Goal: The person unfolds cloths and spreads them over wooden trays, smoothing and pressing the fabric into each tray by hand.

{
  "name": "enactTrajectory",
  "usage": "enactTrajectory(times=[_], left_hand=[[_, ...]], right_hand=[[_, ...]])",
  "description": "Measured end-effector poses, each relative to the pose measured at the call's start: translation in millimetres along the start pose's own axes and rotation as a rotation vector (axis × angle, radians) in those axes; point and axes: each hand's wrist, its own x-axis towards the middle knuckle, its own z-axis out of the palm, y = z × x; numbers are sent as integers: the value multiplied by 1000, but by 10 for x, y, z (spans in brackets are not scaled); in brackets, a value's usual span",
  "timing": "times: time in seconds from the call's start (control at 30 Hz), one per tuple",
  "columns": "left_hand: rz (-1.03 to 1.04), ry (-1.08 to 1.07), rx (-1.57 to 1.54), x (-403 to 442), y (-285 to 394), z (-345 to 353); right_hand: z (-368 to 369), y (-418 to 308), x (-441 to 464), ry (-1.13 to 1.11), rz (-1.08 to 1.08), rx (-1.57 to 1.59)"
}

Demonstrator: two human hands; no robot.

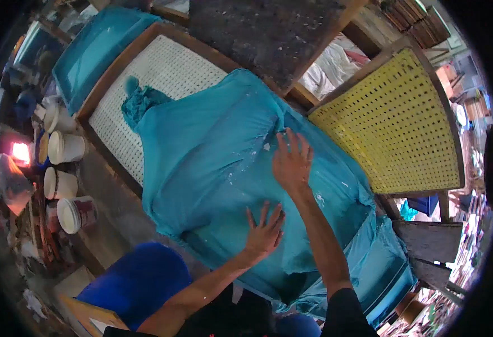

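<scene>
A large teal cloth (201, 151) lies wrinkled over a wood-framed panel with a white perforated surface (173, 64). My left hand (264, 231) rests on the cloth near its middle, fingers spread, holding nothing. Farther up and to the right, my right hand (293, 160) lies on the same cloth with its fingers apart. Beside its fingertips is a small pale spot on the fabric. At the upper left the cloth ends in a twisted bunch (142, 104) on the white surface. What lies under the cloth is hidden.
A yellow perforated panel (395, 121) leans at the right. Several white buckets (66, 147) stand at the left, above a blue container (139, 281). A teal tray (103, 50) is at the upper left, and a dark board (246, 33) at the top.
</scene>
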Motion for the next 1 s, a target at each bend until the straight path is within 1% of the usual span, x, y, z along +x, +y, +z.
enactTrajectory(times=[0.07,0.13,0.23,0.3,0.37,0.4,0.47,0.5,0.57,0.6,0.63,0.67,0.7,0.73,0.77,0.83,0.9,0.97,1.0], left_hand=[[-17,-7,-1,-31,9,24],[13,48,29,-27,-10,73],[-1,28,-7,-35,-8,70],[-12,27,-14,-46,40,20],[-13,34,-7,-43,26,-32],[-8,45,-24,-69,21,-26],[-21,53,-39,-173,17,-114],[-30,59,-51,-267,17,-283],[-48,67,-61,-440,-53,-505],[-153,84,-17,-524,-113,-572],[-259,101,24,-580,-152,-599],[-263,101,25,-587,-205,-600],[-333,106,45,-567,-281,-587],[-403,112,66,-551,-346,-566],[-406,110,68,-546,-381,-524],[-413,55,125,-508,-436,-466],[-430,53,86,-526,-391,-512],[-422,72,67,-525,-402,-617],[-400,70,42,-556,-391,-660]], right_hand=[[76,-11,47,209,-50,126],[391,38,212,213,-92,144],[537,58,323,221,-122,163],[498,110,254,203,-127,166],[431,165,297,105,-163,164],[356,195,324,99,-172,166],[226,209,375,-81,-127,256],[100,139,308,-91,-133,264],[-151,20,83,150,-123,369],[-190,-38,-31,149,-129,372],[-222,-96,-157,99,-214,378],[-219,-159,-222,51,-296,384],[-105,-239,-247,49,-299,386],[85,-331,-292,17,-413,347],[167,-409,-316,-15,-524,306],[243,-435,-327,-25,-500,328],[178,-450,-431,-65,-487,352],[96,-486,-379,-67,-461,218],[30,-490,-419,-66,-462,219]])
